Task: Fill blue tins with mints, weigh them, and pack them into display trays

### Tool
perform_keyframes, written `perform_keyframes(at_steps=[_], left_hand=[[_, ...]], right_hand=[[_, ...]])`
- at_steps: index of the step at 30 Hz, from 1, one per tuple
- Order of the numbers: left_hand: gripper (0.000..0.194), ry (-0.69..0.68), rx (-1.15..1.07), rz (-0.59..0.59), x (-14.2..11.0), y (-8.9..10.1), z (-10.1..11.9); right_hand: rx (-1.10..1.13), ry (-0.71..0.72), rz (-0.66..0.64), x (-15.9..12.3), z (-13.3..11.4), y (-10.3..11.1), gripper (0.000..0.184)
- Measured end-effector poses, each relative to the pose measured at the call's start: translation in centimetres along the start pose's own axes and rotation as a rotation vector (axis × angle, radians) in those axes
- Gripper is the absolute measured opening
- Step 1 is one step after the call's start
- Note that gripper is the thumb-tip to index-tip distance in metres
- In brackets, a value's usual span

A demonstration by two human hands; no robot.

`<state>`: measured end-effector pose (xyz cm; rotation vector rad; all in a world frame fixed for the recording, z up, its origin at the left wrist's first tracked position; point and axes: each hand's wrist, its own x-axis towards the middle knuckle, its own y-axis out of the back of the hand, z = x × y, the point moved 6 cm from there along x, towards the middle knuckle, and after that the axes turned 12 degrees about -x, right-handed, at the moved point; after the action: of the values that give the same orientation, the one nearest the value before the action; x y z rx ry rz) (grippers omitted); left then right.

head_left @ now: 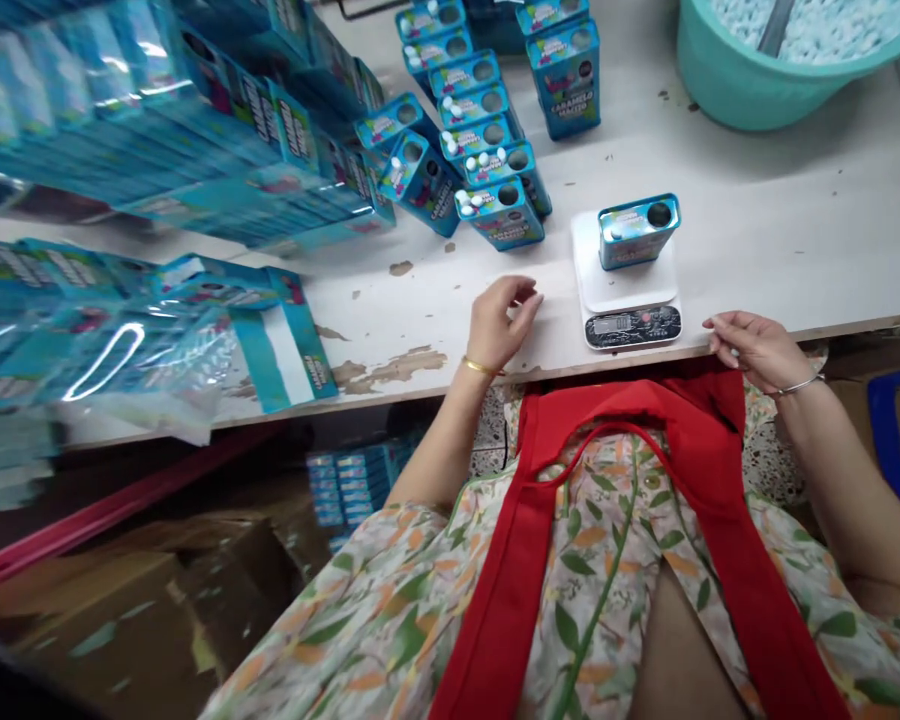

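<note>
A blue candy tin (637,238) with a round dark opening in its top stands upright on a white digital scale (626,290). One white candy lies on the tin's top. My left hand (501,318) rests over the table left of the scale, its fingers loosely curved, thumb apart, nothing visible in it. To the right of the scale, by the table edge, my right hand (754,350) has its fingers pinched together; a small white candy (734,352) shows at them. Neither hand touches the tin. The scale's display is too small to read.
Several blue tins (501,215) stand in rows beyond my left hand, many with white candies on top. A turquoise tub (757,90) of white candies holds a scoop (776,28). Stacked blue cartons (270,150) and a plastic-wrapped pack (142,350) fill the left.
</note>
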<state>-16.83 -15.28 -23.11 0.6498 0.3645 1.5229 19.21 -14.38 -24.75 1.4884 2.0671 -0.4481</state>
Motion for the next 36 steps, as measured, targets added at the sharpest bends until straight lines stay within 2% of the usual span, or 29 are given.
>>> perform_keyframes(at_steps=[2,5,10,14,20,22,25,28,31,34,36], left_hand=[[0.02,0.053,0.017,-0.008,-2.2,-1.1,-1.8],[0.021,0.051,0.044,0.011,-3.6,-2.0,-2.6],[0.017,0.041,0.089,0.024,-3.3,-2.7,-2.7],[0.017,0.062,0.106,0.01,-3.1,-2.8,-2.9],[0.022,0.07,0.116,0.016,-3.2,-2.8,-3.0],[0.022,0.073,0.119,0.018,-3.3,-2.8,-3.1],[0.023,0.055,0.079,0.037,-3.1,-2.6,-2.5],[0.028,0.008,-0.025,0.097,-2.5,-2.1,-0.3],[0.039,-0.087,-0.01,0.167,-0.9,-1.7,3.2],[0.053,-0.188,0.064,0.135,1.1,-2.4,6.6],[0.06,-0.208,0.082,0.077,2.5,-3.3,8.1]], right_hand=[[-0.078,0.044,0.01,0.2,-1.7,-0.1,0.044],[-0.179,0.135,0.037,0.4,-5.4,-0.3,0.042],[-0.384,0.342,0.076,0.4,-13.0,-1.6,0.04],[-0.635,0.436,0.129,1.2,-16.8,-2.7,0.024],[-0.93,0.606,0.085,4.5,-17.9,-4.3,0.011],[-0.938,0.669,0.066,5.5,-17.9,-4.3,0.01],[-0.834,0.726,0.038,6.5,-18.1,-4.1,0.017],[-0.791,0.711,0.045,6.8,-18.3,-4.2,0.019],[-0.78,0.699,0.051,6.5,-18.4,-4.9,0.017],[-0.712,0.677,0.076,6.2,-18.3,-5.5,0.016],[-0.635,0.638,0.094,6.1,-18.2,-5.6,0.015]])
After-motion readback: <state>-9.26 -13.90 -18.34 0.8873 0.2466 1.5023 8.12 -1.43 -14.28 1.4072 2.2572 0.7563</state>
